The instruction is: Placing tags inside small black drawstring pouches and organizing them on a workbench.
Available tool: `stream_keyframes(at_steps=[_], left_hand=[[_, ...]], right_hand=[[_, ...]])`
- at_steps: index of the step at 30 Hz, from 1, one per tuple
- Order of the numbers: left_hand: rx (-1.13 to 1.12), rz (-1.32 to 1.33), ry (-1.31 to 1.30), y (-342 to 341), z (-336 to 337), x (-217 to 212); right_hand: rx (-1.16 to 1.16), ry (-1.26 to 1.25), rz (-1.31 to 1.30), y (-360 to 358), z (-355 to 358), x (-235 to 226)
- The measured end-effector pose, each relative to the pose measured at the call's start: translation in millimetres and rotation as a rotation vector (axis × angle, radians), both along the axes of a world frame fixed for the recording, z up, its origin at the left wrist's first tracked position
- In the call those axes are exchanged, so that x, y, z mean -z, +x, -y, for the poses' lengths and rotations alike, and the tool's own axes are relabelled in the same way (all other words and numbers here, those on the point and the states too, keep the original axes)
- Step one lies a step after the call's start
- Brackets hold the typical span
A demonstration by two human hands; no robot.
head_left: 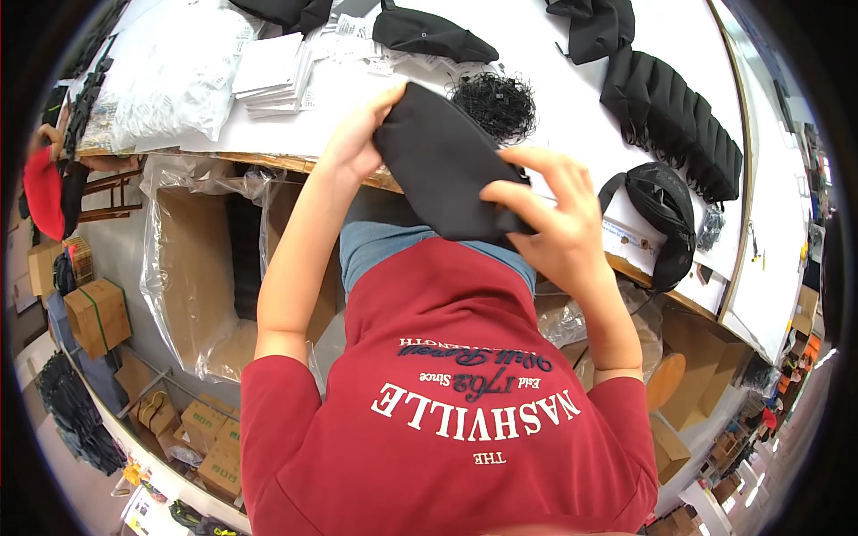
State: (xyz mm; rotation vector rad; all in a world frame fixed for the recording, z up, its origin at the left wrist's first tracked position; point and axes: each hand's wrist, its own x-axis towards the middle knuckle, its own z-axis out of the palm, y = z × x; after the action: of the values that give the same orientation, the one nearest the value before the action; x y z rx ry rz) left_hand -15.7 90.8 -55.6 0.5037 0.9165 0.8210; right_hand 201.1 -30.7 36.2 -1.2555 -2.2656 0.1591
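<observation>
A flat black waist bag (pixel 438 161) of smooth fabric is held tilted above the table's front edge, just in front of my body. My left hand (pixel 362 134) is closed on its upper left edge, most of the fingers hidden behind it. At its lower right edge, my right hand (pixel 563 205) pinches the fabric between thumb and fingers. Just beyond the bag lies a tangled heap of thin black cords (pixel 494 105). Another black bag (pixel 433 37) rests farther back on the white table (pixel 563 107).
Clear plastic bags (pixel 179 71) and a stack of white cards (pixel 273 71) lie at the left. On the right are a row of black bags (pixel 675 121) and a strapped black bag (pixel 661 223). A plastic-lined carton (pixel 192 268) stands below. Another person's hand (pixel 49 138) is at far left.
</observation>
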Motion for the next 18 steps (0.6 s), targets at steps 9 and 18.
stream_keyframes(at_steps=[9, 18], left_hand=[[0.110, -0.093, 0.697, -17, 53, -33], [0.016, -0.330, 0.795, -2, 67, -33]], right_hand=[[0.408, -0.680, -1.184, 16, 0, 21], [0.264, -0.597, -1.187, 27, -2, 22]])
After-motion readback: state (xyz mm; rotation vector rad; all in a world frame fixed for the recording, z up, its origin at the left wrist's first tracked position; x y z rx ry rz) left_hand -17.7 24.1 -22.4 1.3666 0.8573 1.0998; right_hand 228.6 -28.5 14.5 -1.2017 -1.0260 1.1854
